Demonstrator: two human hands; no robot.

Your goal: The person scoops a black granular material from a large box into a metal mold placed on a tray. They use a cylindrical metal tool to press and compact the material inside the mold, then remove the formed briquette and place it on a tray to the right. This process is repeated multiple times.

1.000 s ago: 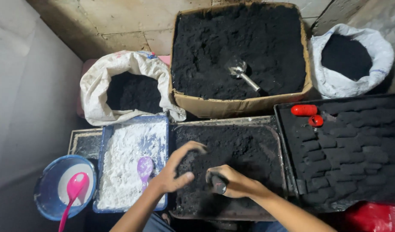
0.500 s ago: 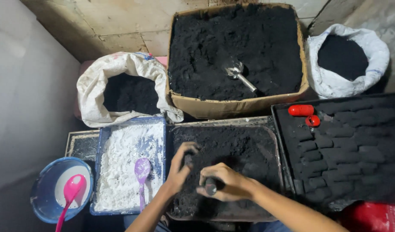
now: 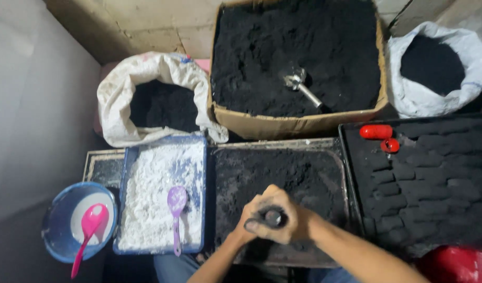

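Both my hands meet over a shallow metal tray (image 3: 283,143) filled with black powder (image 3: 288,173). My left hand (image 3: 253,220) and my right hand (image 3: 296,222) are clasped together around a small dark metal tube (image 3: 273,216), whose round end shows between the fingers. The fingers are smeared with black powder. The hands sit above the near middle of the tray.
A blue tray of white powder (image 3: 157,173) with a purple spoon (image 3: 176,202) lies to the left. A blue bowl (image 3: 60,209) holds a pink spoon (image 3: 89,225). Behind are a cardboard box of black powder (image 3: 298,120) with a metal scoop (image 3: 301,86) and two white sacks (image 3: 141,73) (image 3: 461,47). A black tray of moulded blocks (image 3: 429,178) with red caps (image 3: 376,131) is on the right.
My left hand, spread over the black powder a second ago, has come in and closed against the right hand around the tube. The view has shifted slightly.
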